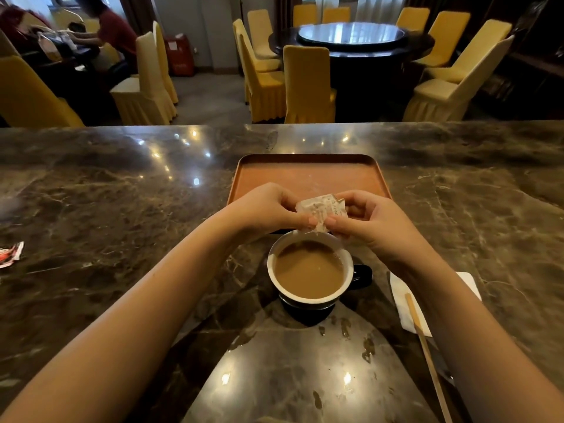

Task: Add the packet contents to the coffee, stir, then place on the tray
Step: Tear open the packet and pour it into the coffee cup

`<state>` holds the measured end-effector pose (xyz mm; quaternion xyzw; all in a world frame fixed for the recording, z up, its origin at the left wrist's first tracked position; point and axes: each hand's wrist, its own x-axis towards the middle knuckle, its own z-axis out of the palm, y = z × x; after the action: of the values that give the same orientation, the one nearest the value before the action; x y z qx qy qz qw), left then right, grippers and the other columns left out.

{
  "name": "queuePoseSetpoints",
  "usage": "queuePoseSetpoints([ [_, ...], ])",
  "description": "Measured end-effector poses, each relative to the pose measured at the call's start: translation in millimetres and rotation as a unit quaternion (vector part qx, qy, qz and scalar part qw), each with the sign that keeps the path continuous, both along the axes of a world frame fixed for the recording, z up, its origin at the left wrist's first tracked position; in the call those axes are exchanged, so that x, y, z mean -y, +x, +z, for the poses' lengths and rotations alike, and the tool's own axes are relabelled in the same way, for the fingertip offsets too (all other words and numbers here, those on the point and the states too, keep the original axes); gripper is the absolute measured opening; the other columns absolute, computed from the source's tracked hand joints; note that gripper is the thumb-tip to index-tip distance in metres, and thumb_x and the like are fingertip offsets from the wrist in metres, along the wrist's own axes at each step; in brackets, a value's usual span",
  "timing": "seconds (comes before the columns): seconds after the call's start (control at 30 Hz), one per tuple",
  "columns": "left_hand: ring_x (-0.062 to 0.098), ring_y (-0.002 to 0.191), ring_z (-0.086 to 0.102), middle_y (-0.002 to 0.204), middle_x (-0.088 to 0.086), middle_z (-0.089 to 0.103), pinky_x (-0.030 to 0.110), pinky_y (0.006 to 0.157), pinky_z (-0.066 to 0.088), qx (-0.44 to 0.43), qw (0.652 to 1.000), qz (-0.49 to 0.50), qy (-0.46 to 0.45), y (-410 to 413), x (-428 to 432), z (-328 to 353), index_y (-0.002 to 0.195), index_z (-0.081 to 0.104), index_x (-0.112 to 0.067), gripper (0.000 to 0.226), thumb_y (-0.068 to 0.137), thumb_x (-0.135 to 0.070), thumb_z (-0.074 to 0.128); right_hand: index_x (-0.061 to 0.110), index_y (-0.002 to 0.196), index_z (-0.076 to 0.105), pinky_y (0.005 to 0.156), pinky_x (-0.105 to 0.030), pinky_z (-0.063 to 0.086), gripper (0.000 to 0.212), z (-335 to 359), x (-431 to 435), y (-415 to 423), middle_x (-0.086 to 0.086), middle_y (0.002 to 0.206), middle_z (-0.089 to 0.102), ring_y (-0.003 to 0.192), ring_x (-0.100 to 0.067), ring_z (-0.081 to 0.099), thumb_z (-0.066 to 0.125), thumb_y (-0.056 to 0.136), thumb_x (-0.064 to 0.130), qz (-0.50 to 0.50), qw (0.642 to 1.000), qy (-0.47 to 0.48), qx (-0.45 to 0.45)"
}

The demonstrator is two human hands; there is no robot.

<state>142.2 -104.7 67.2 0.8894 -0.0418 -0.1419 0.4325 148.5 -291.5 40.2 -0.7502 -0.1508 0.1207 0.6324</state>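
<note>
Both hands pinch one small packet above a full coffee cup on a dark marble tabletop.

Left to right: crumpled red-and-white wrapper (10, 254) at the tabletop's left edge; left hand (265, 209), fingers closed on the packet's left side; white sachet packet (321, 212), held tilted with its torn lower end just over the cup's far rim; cup (309, 268), white inside and dark outside, filled with light-brown coffee, handle to the right, standing mid-tabletop; orange-brown tray (308, 175) just beyond the cup, toward the far edge; right hand (370, 221), fingers closed on the packet's right side; white napkin (406, 303) and wooden stirrer (427, 355) lying partly on it, near the right forearm.
</note>
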Motion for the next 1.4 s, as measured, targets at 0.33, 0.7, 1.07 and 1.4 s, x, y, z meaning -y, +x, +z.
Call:
queuePoseSetpoints([
  [0.33,0.013,0.080,0.065,0.087,0.003,0.073,0.025,0.077,0.053,-0.018,0.999,0.006,-0.029,-2,0,-3,0.078,0.073,-0.019,0.009,0.075,-0.027,0.070,0.015,0.108,0.063,0.062,-0.015,0.053,0.034,-2,-3,0,0.002,0.097,0.071,0.085,-0.008,0.069,0.072,0.075,0.015,-0.003,1.000,-0.027,0.011],
  [0.7,0.021,0.075,0.059,0.091,0.018,0.070,0.038,0.079,0.051,0.005,1.000,0.003,0.005,-7,0,-2,0.084,0.073,-0.009,0.023,0.075,-0.030,0.069,0.025,0.098,0.062,0.060,-0.012,0.052,0.027,-3,-8,-1,0.007,0.094,0.070,0.082,-0.001,0.067,0.073,0.074,0.018,0.001,0.999,-0.035,0.029],
  [1.07,0.020,0.072,0.057,0.091,0.020,0.069,0.033,0.072,0.049,0.013,1.000,0.017,-0.005,-11,-1,-2,0.083,0.073,-0.007,0.024,0.075,-0.029,0.070,0.022,0.098,0.064,0.059,-0.010,0.049,0.024,-1,-6,-1,0.007,0.091,0.071,0.079,0.000,0.067,0.071,0.075,0.018,0.005,0.999,-0.027,0.045],
  [1.4,0.015,0.067,0.055,0.089,0.019,0.070,0.028,0.067,0.046,0.017,1.000,0.026,0.003,-13,2,-3,0.084,0.072,-0.006,0.024,0.076,-0.028,0.069,0.022,0.096,0.064,0.060,-0.010,0.049,0.023,0,-5,-3,0.006,0.090,0.071,0.079,-0.001,0.067,0.072,0.075,0.017,0.009,0.998,-0.024,0.055],
])
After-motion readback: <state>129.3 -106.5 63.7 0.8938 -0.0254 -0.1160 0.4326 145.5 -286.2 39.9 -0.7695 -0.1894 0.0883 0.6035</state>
